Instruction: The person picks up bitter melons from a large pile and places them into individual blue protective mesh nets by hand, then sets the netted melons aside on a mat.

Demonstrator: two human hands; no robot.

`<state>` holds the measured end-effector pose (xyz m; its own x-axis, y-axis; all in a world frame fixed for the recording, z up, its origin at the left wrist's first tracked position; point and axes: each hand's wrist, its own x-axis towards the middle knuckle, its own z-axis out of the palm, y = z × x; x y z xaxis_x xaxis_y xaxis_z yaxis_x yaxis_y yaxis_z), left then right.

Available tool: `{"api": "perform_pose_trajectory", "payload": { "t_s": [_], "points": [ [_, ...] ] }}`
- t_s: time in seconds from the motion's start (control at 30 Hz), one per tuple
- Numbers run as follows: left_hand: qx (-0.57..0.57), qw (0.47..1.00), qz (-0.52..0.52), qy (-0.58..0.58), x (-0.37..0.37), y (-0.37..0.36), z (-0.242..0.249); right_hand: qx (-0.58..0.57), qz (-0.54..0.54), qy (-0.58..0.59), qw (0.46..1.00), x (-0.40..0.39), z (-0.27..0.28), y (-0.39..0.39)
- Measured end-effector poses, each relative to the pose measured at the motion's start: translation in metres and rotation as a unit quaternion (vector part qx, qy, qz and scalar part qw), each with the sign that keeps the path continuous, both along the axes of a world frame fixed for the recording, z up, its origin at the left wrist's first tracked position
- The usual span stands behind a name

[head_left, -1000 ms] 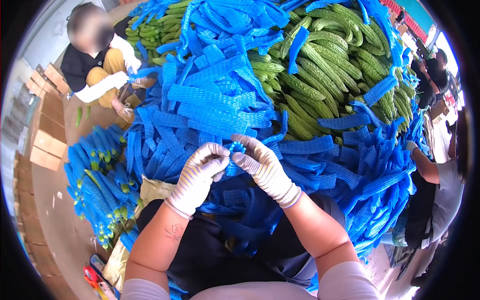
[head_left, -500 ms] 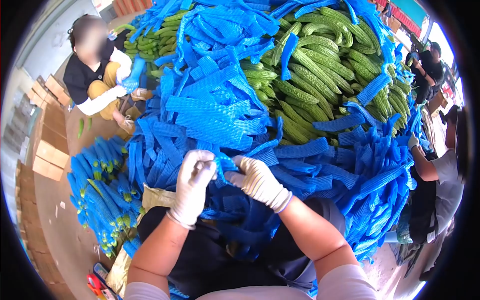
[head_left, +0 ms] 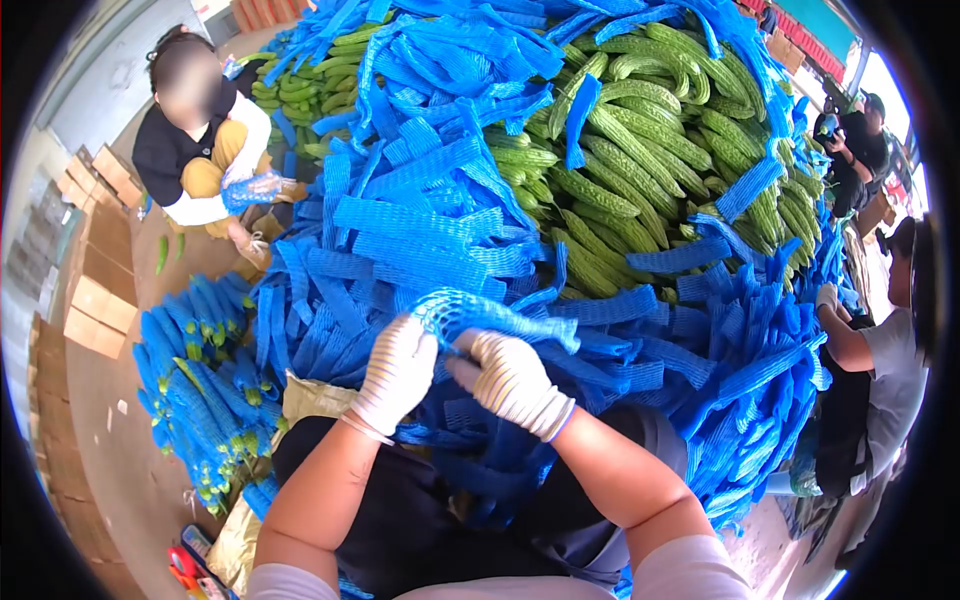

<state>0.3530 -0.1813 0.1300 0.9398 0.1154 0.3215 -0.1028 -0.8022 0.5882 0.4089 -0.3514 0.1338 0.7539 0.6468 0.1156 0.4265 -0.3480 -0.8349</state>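
Note:
My left hand [head_left: 398, 372], in a white glove, is closed on one end of a blue mesh sleeve [head_left: 490, 312]. Beside it my right hand [head_left: 512, 380], in a striped white glove, has its fingers closed on the same sleeve, whose free end points right. The sleeve's mesh is stretched above the left fingers. Under and around both hands lies a heap of loose blue sleeves [head_left: 430, 235]. Beyond it rises a pile of green bitter gourds [head_left: 640, 140]. At the left are gourds wearing blue sleeves [head_left: 205, 385].
A person [head_left: 195, 130] crouches at the upper left near cardboard boxes [head_left: 105, 270]. Another person [head_left: 885, 370] is close at the right edge, with more people farther back. Red-handled scissors [head_left: 185, 565] lie at the lower left.
The blue sleeve between my hands has opened into a wider mesh and now extends to the right. My left hand has turned, its back now up. The crouching person's gloved hands have lowered.

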Motion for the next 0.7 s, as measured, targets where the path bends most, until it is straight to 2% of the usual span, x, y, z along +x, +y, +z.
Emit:
{"api": "perform_pose_trajectory", "payload": {
  "t_s": [0.03, 0.1, 0.13, 0.17, 0.23, 0.27, 0.3, 0.33, 0.37, 0.4, 0.43, 0.5, 0.53, 0.57, 0.63, 0.67, 0.7],
  "points": [
    [-0.341, 0.94, -0.008, 0.01, 0.005, 0.001, -0.003, -0.034, 0.054, -0.018, 0.998, -0.006, 0.001, 0.002],
    [-0.611, 0.791, -0.041, 0.018, 0.004, 0.0, 0.009, -0.043, 0.093, -0.037, 0.994, -0.012, 0.002, 0.003],
    [-0.491, 0.869, -0.063, 0.007, 0.002, 0.0, 0.01, -0.047, 0.09, -0.073, 0.992, -0.01, 0.0, 0.003],
    [-0.493, 0.868, -0.063, 0.007, 0.001, -0.002, 0.011, -0.023, 0.085, -0.078, 0.993, -0.005, 0.002, 0.004],
    [-0.727, 0.682, -0.067, 0.041, 0.0, -0.007, 0.013, 0.154, 0.034, -0.104, 0.982, 0.004, 0.009, 0.0],
    [-0.571, 0.82, -0.018, 0.048, -0.003, -0.01, 0.006, 0.247, 0.004, -0.086, 0.965, 0.005, 0.013, 0.001],
    [-0.31, 0.946, -0.057, 0.076, -0.004, -0.006, 0.006, 0.287, -0.003, 0.083, 0.954, 0.002, 0.02, -0.003],
    [-0.134, 0.984, -0.094, 0.073, -0.002, -0.007, 0.0, 0.31, 0.04, 0.095, 0.945, -0.001, 0.018, -0.003],
    [0.046, 0.988, -0.128, 0.068, 0.003, -0.009, -0.006, 0.333, 0.082, 0.107, 0.933, -0.007, 0.016, -0.003],
    [0.043, 0.986, -0.148, 0.062, 0.0, -0.011, -0.011, 0.27, 0.145, 0.114, 0.945, -0.014, 0.016, -0.006],
    [0.067, 0.978, -0.162, 0.116, -0.003, -0.008, -0.013, 0.246, 0.171, 0.06, 0.952, -0.022, 0.017, -0.004],
    [0.043, 0.975, -0.219, -0.009, 0.01, -0.005, -0.004, 0.195, 0.227, 0.074, 0.951, -0.028, 0.027, -0.008],
    [0.008, 0.979, -0.199, 0.046, 0.016, -0.001, -0.004, 0.196, 0.258, 0.107, 0.94, -0.029, 0.021, -0.008],
    [-0.083, 0.975, -0.202, 0.042, 0.013, 0.006, 0.004, 0.196, 0.262, 0.109, 0.939, -0.029, 0.023, -0.008],
    [0.115, 0.98, -0.152, -0.059, 0.017, 0.019, 0.015, 0.102, 0.232, 0.224, 0.941, -0.026, 0.03, -0.01],
    [-0.03, 0.997, -0.077, -0.004, 0.009, 0.011, 0.02, 0.155, 0.232, 0.283, 0.918, -0.027, 0.023, -0.009],
    [-0.031, 0.997, -0.077, -0.005, 0.006, 0.006, 0.023, 0.153, 0.232, 0.283, 0.918, -0.028, 0.026, -0.009]
  ]
}}
